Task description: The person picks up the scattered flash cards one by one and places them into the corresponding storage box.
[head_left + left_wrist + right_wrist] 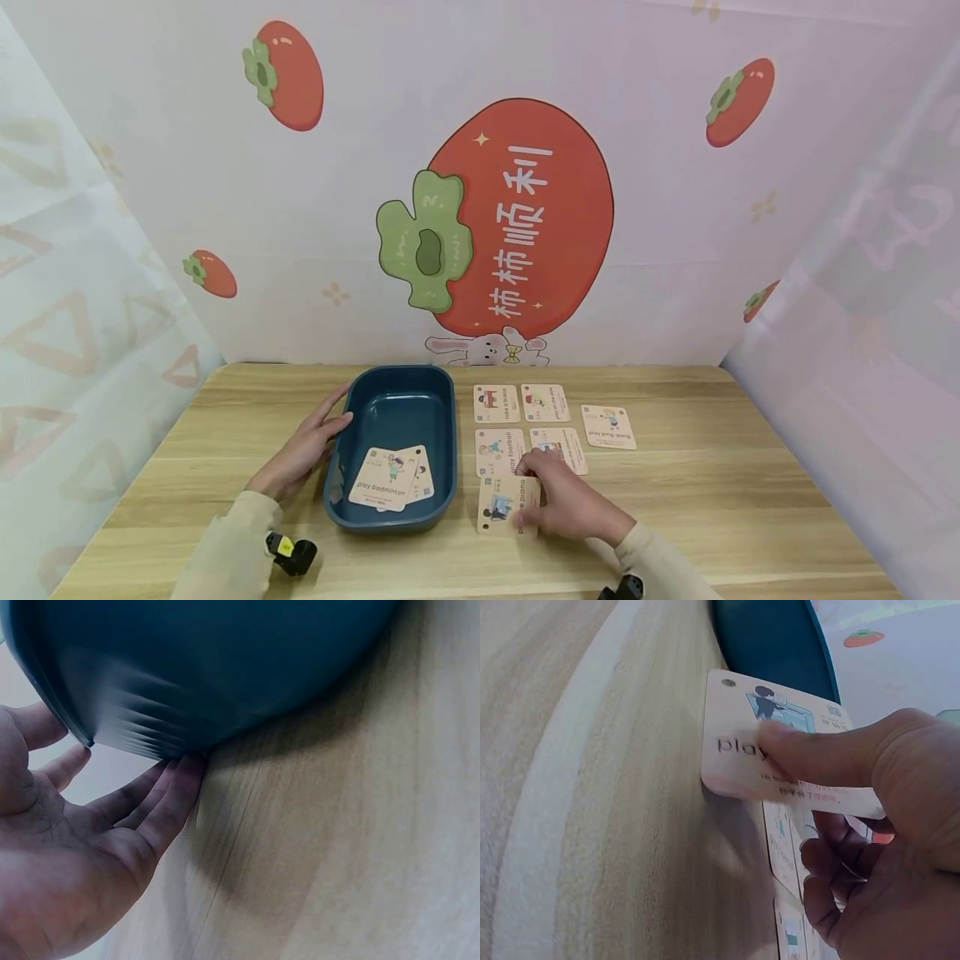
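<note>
My right hand (566, 500) pinches a "play the piano" card (495, 504) by its right side. In the right wrist view, the thumb lies across the face of this card (731, 769), which tilts over the wood, and its underside is hidden. With the thumb over the rim, my left hand (303, 450) holds the left side of a dark blue tray (450, 450). The left wrist view shows other fingers (176, 791) against the outer wall. Inside the tray, a "play badminton" card (384, 477) overlaps another card (423, 483).
Right of the tray lie several cards: "take a break" (495, 403), a slide card (546, 403), "play football" (498, 452), and one partly behind the right hand (573, 454). Farther right is a rotated card (609, 427). A printed curtain (660, 292) stands behind the table (712, 475).
</note>
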Action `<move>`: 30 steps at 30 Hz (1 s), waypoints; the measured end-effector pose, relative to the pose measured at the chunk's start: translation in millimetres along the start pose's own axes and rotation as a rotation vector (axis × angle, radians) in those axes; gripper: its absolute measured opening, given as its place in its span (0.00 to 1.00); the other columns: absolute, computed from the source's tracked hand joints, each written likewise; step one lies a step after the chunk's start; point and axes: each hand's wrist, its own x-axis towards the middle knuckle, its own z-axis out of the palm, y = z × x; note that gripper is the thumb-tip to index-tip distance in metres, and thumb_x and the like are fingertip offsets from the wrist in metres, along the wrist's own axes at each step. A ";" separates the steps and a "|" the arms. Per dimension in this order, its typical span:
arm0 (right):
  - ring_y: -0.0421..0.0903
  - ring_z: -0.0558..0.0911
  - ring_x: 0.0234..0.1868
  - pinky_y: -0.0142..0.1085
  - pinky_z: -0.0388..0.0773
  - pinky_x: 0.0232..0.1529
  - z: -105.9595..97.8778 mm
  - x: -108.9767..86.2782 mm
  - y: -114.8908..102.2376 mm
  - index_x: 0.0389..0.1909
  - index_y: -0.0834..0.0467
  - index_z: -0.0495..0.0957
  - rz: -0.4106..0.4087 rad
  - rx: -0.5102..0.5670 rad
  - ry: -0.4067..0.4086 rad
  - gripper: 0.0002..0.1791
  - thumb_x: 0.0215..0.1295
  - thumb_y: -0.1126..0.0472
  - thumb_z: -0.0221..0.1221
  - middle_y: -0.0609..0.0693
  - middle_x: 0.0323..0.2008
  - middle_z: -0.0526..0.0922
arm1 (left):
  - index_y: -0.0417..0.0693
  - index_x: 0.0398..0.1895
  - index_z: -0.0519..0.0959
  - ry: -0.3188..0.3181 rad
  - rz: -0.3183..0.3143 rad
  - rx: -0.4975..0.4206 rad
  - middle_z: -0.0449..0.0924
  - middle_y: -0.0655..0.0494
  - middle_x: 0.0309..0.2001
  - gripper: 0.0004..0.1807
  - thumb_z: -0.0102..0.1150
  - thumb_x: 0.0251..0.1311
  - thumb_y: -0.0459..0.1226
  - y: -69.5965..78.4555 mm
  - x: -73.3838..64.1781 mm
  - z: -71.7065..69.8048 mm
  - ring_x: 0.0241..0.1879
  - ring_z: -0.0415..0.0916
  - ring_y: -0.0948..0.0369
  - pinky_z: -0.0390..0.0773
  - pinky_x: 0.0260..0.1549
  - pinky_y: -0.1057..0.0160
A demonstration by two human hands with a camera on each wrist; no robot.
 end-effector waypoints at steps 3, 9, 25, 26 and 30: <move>0.42 0.71 0.45 0.57 0.60 0.69 0.0 -0.6 1.9 0.41 0.55 0.77 -0.033 -0.030 0.015 0.16 0.57 0.62 0.74 0.39 0.39 0.75 | 0.63 0.84 0.39 -0.002 -0.002 -0.001 0.50 0.33 0.77 0.36 0.41 0.81 0.49 -0.8 0.2 0.0 0.75 0.52 0.36 0.51 0.70 0.32; 0.41 0.69 0.41 0.36 0.69 0.43 -1.7 -1.7 2.0 0.41 0.55 0.80 -0.032 0.007 0.034 0.07 0.68 0.57 0.66 0.39 0.37 0.74 | 0.62 0.84 0.40 0.000 -0.002 -0.002 0.52 0.33 0.77 0.36 0.42 0.81 0.49 -2.3 0.7 -0.3 0.74 0.53 0.36 0.52 0.70 0.32; 0.42 0.71 0.40 0.38 0.73 0.40 -10.2 1.7 -8.3 0.38 0.55 0.81 -0.006 0.113 0.056 0.07 0.72 0.56 0.63 0.43 0.37 0.76 | 0.64 0.83 0.40 0.001 -0.015 0.000 0.53 0.33 0.76 0.36 0.42 0.80 0.50 -1.3 1.4 -0.6 0.74 0.52 0.36 0.51 0.70 0.33; 0.42 0.72 0.40 0.38 0.73 0.41 -11.4 2.2 -8.9 0.37 0.55 0.81 -0.015 0.114 0.067 0.06 0.71 0.56 0.63 0.43 0.37 0.76 | 0.64 0.83 0.40 0.002 -0.015 0.000 0.53 0.33 0.77 0.36 0.42 0.80 0.50 -1.2 1.4 -0.5 0.74 0.52 0.36 0.51 0.70 0.33; 0.42 0.73 0.41 0.37 0.73 0.41 -15.9 4.8 -11.3 0.38 0.54 0.81 -0.038 0.107 0.108 0.04 0.71 0.58 0.63 0.43 0.37 0.76 | 0.64 0.83 0.40 0.003 -0.017 -0.001 0.53 0.33 0.76 0.36 0.42 0.80 0.50 -0.9 1.4 -0.5 0.74 0.52 0.36 0.52 0.69 0.33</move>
